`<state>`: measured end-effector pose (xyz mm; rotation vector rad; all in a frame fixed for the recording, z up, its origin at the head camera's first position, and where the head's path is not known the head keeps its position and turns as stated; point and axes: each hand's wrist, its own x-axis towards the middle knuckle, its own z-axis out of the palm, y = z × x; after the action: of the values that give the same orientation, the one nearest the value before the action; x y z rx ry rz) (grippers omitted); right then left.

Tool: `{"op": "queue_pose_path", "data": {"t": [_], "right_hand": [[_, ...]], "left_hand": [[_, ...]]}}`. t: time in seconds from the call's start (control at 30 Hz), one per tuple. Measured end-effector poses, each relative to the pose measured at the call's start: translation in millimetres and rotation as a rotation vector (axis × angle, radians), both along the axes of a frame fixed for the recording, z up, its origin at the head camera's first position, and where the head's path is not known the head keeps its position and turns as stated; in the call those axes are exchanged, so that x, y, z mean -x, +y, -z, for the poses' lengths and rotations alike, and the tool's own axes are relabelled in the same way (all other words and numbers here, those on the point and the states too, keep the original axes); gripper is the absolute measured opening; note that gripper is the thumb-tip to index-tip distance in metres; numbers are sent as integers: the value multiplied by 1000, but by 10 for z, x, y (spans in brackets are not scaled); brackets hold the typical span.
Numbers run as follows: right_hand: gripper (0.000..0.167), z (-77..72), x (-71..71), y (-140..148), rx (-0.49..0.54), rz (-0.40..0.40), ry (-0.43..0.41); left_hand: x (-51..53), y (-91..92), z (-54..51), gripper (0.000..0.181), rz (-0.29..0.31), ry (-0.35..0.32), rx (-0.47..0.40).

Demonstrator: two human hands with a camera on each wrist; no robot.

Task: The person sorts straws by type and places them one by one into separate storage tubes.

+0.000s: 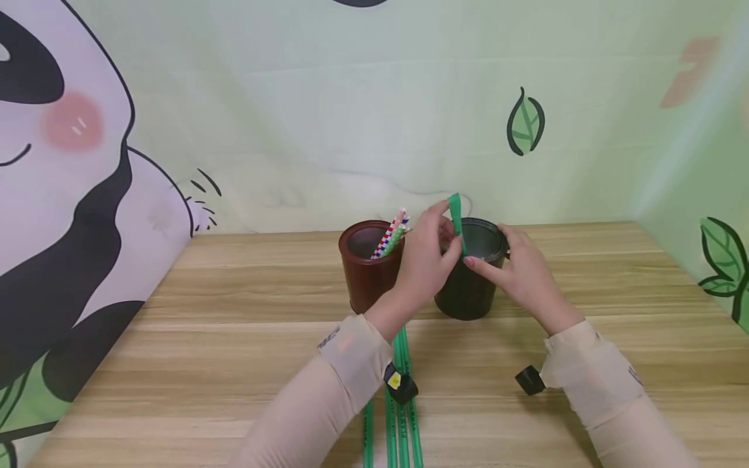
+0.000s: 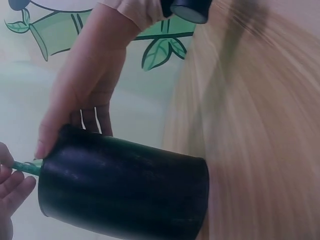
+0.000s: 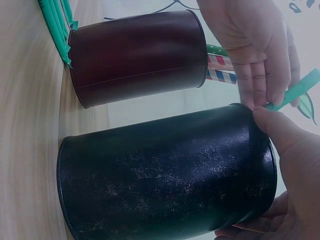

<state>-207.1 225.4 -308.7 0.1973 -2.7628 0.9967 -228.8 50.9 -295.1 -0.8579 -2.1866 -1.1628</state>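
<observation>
A black cup point(image 1: 466, 292) stands upright at the back of the table. My left hand point(image 1: 426, 250) pinches a green strip point(image 1: 456, 218) at the cup's left rim; the strip's lower end goes into the cup. With thumb and fingers around the rim's right side, my right hand point(image 1: 529, 276) grips the cup. In the right wrist view the right thumb touches the rim close to the green strip point(image 3: 300, 90). A dark red cup point(image 1: 368, 279) holding several patterned sticks point(image 1: 389, 239) stands just left of the black one.
Several green strips point(image 1: 404, 429) with dark print lie lengthwise on the wooden table point(image 1: 234, 364), in front of the red cup and partly under my left forearm. Behind the table hangs a light green backdrop point(image 1: 292, 130) with a panda drawing and leaves.
</observation>
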Motion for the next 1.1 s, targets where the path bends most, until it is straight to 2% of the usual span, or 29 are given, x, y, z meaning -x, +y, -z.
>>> {"op": "queue_pose_path", "data": {"t": [0.13, 0.33, 0.47, 0.67, 0.8, 0.93, 1.1], "right_hand": [[92, 5, 1, -2, -2, -1, 7], [92, 23, 6, 2, 7, -3, 12], [94, 26, 2, 5, 2, 4, -2], [95, 14, 5, 5, 5, 5, 0], [97, -4, 7, 3, -4, 11, -16], [98, -9, 9, 1, -13, 15, -26], [97, -3, 3, -5, -18, 12, -23]], "left_hand": [[-5, -18, 36, 43, 8, -20, 18], [-48, -55, 34, 49, 23, -30, 50], [-126, -103, -36, 51, 35, -21, 45], [-264, -219, -161, 49, 66, 25, -47], [-350, -306, -215, 46, 75, 41, -79], [-425, -396, -225, 42, 76, 57, -81], [-519, -508, -164, 38, 92, 87, -57]]}}
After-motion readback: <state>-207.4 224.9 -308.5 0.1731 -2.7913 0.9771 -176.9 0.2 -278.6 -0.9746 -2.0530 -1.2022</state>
